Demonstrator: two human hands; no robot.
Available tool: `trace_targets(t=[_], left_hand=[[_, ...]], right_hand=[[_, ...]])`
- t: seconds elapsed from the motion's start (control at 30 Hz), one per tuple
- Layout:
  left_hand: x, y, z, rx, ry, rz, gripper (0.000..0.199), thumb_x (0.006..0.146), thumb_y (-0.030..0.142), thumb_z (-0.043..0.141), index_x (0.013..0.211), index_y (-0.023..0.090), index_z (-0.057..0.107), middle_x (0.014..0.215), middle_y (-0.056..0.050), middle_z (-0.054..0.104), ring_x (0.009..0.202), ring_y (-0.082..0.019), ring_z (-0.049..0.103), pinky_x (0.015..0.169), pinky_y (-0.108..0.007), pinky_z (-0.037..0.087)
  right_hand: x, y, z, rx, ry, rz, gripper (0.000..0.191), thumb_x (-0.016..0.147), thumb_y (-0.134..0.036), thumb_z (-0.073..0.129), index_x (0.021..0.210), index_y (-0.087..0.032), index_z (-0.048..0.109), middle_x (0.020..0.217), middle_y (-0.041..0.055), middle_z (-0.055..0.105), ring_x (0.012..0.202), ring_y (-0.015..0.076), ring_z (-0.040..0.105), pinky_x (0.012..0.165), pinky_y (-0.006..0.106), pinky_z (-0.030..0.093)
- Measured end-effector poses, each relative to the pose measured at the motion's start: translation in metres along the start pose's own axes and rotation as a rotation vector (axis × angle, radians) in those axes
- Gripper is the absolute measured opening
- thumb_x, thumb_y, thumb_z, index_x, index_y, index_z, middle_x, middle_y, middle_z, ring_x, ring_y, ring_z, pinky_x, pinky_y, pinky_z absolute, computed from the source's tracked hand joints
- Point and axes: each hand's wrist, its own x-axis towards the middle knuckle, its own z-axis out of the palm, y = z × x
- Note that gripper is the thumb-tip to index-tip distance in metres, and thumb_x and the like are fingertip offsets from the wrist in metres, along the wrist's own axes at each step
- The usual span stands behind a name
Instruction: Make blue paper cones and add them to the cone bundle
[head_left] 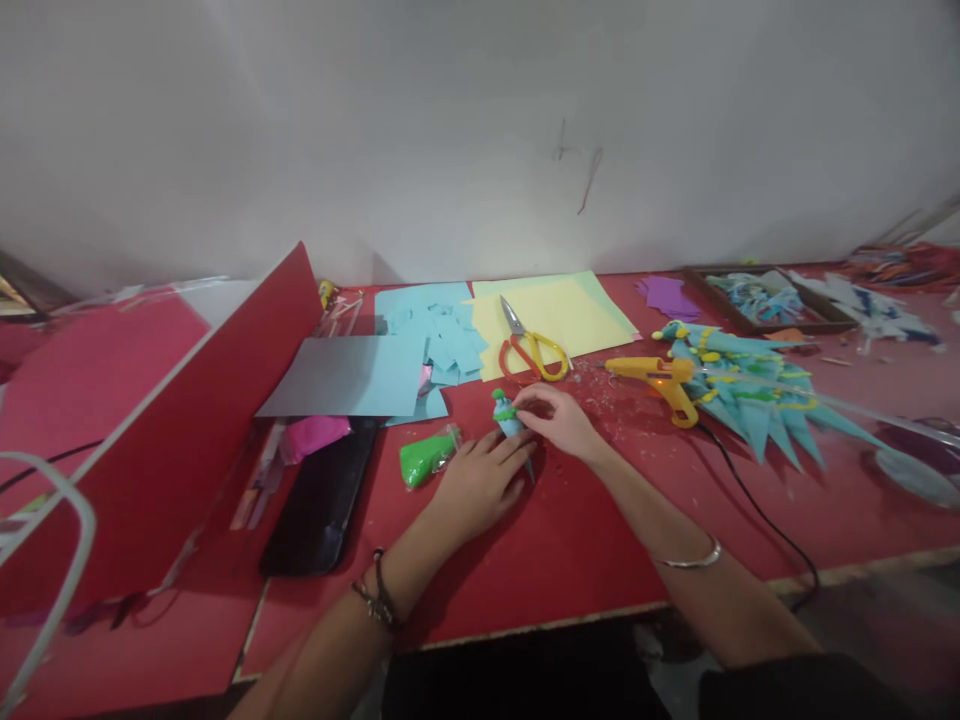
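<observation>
A small light-blue paper cone [506,412] with green clay trim lies on the red table between my hands. The fingers of my left hand [480,480] rest over its lower part and hold it. My right hand [559,418] pinches at the green band near its top, with thumb and index finger together. Left of my left hand is a bag of green clay [426,457]. Scissors [534,350] with red and yellow handles lie just beyond, on yellow paper [585,310].
A yellow glue gun [660,375] with a black cord lies right, beside decorated blue cones [757,410]. Left are a black phone [321,505], pink clay [319,437], blue paper [345,378] and an upright red board [195,440]. A tray [825,325] sits at the back right.
</observation>
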Motion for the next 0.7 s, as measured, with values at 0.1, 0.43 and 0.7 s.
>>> trace_targets(t=[0.1,0.43,0.7], left_hand=[[-0.0009,-0.0014,-0.0008,-0.031,-0.009,0.002,0.043,0.08,0.026,0.042,0.123,0.024,0.04,0.128,-0.001,0.046,0.109,-0.024,0.044,0.082,-0.039,0.04],[-0.0018,-0.0021,-0.0002,-0.043,-0.024,0.003,0.043,0.081,0.027,0.041,0.123,0.023,0.04,0.129,-0.001,0.045,0.111,-0.024,0.042,0.084,-0.04,0.039],[-0.0011,-0.0022,-0.0024,-0.052,-0.041,-0.006,0.043,0.08,0.025,0.042,0.123,0.024,0.04,0.13,0.0,0.044,0.111,-0.024,0.043,0.085,-0.041,0.039]], right_hand=[[0.0005,0.0027,-0.0009,0.046,-0.021,0.005,0.008,0.072,-0.023,0.054,0.077,-0.017,0.058,0.082,0.0027,0.056,0.079,0.0136,0.055,0.073,0.028,0.045],[0.0011,0.0073,0.0016,0.035,-0.003,0.061,0.011,0.072,-0.024,0.056,0.08,-0.017,0.059,0.084,0.0028,0.058,0.08,0.0142,0.056,0.073,0.028,0.045],[0.0021,0.006,0.0015,-0.017,0.032,0.06,0.019,0.079,-0.03,0.046,0.076,-0.017,0.06,0.081,0.0034,0.058,0.079,0.0138,0.055,0.074,0.028,0.044]])
